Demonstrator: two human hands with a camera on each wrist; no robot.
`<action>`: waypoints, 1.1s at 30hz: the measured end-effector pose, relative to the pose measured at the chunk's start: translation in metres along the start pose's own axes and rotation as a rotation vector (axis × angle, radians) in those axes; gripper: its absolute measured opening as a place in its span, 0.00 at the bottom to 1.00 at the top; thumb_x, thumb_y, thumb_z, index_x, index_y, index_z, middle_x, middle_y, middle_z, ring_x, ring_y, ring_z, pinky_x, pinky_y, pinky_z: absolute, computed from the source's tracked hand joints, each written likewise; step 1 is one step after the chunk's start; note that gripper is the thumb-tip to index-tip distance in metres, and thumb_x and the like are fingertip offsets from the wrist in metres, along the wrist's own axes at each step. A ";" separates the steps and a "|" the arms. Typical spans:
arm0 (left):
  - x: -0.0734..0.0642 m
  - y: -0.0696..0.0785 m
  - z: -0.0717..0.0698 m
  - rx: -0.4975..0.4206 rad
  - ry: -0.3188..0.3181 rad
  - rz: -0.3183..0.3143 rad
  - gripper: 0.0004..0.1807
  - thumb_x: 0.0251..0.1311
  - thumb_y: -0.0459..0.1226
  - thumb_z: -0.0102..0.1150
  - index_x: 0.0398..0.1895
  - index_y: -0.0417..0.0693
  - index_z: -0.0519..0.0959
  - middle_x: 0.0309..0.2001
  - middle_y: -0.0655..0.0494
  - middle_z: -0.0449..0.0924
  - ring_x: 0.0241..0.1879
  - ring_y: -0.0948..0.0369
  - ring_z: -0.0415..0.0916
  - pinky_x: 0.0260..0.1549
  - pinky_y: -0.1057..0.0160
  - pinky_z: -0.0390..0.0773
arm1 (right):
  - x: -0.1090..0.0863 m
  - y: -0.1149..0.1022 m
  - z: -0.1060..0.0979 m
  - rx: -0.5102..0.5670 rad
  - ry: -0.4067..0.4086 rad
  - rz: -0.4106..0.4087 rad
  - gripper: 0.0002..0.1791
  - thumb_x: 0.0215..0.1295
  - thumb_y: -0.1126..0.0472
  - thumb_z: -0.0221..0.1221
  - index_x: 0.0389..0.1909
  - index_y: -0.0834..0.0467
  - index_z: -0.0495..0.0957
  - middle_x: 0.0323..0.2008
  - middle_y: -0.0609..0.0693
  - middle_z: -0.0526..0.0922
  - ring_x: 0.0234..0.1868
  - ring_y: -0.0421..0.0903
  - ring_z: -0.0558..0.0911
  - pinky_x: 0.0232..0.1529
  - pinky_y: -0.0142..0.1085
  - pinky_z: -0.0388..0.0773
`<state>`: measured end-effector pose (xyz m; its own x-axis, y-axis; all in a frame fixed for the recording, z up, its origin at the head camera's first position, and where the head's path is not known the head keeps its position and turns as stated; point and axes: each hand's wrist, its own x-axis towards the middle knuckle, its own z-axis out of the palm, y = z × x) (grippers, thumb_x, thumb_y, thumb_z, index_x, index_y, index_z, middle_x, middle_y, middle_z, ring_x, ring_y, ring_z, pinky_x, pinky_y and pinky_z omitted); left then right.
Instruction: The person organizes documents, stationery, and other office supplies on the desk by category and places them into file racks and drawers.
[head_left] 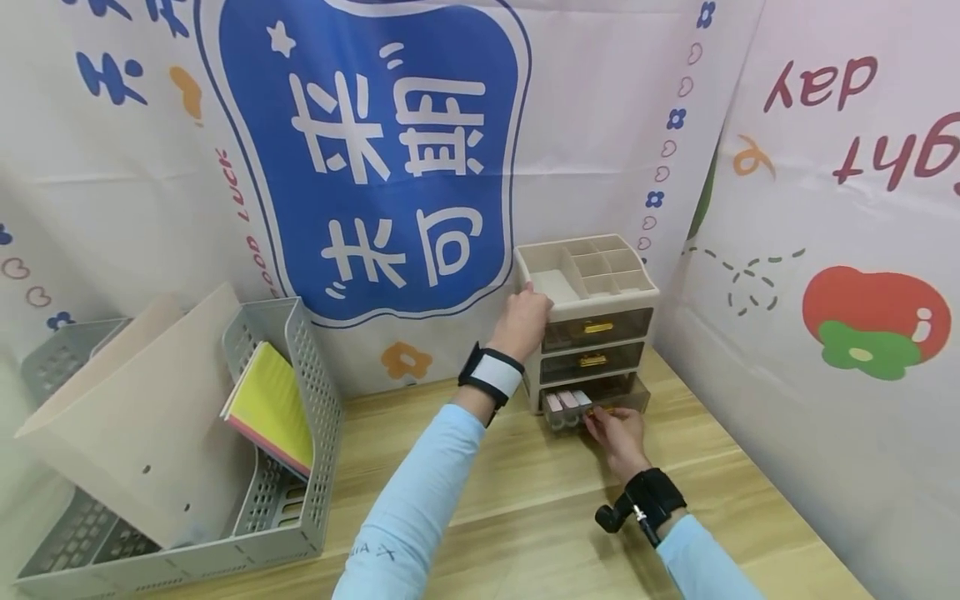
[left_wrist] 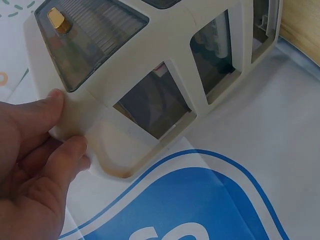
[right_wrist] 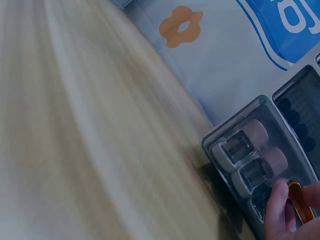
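Note:
A cream desktop drawer organizer [head_left: 531, 367] with a sectioned top stands against the back wall. My left hand [head_left: 522, 321] holds its upper left corner; in the left wrist view the thumb and fingers [left_wrist: 70, 155] grip the rounded edge. The bottom drawer [head_left: 637, 398], smoky and see-through, is pulled out. My right hand [head_left: 621, 437] pinches that drawer's gold handle [right_wrist: 299, 200] between thumb and fingers. Several small pink and white pieces [head_left: 567, 400] with clear parts lie in the drawer's left side. The two upper drawers, the top one [head_left: 570, 332] and the middle one [head_left: 566, 365], are closed.
To the left stands a grey perforated file holder [head_left: 318, 433] with cream folders [head_left: 150, 433] and a yellow pad [head_left: 273, 404]. Printed cloth [head_left: 600, 83] covers the walls behind and to the right. The wooden table [head_left: 517, 508] extends in front.

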<state>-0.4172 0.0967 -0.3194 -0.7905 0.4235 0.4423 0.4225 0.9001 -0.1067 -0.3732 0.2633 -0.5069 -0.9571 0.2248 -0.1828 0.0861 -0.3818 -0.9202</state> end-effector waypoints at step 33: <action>-0.079 -0.023 0.037 -0.628 -0.101 -0.132 0.44 0.60 0.45 0.58 0.73 0.50 0.44 0.74 0.50 0.42 0.73 0.53 0.40 0.69 0.54 0.47 | 0.010 0.021 0.013 -0.242 -0.127 0.065 0.27 0.70 0.59 0.48 0.63 0.70 0.56 0.35 0.52 0.75 0.31 0.40 0.78 0.41 0.36 0.78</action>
<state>-0.3807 0.0463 -0.3847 -0.8783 0.3490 0.3269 0.4738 0.7269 0.4970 -0.3849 0.2461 -0.5241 -0.9732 0.0869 -0.2131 0.1971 -0.1634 -0.9667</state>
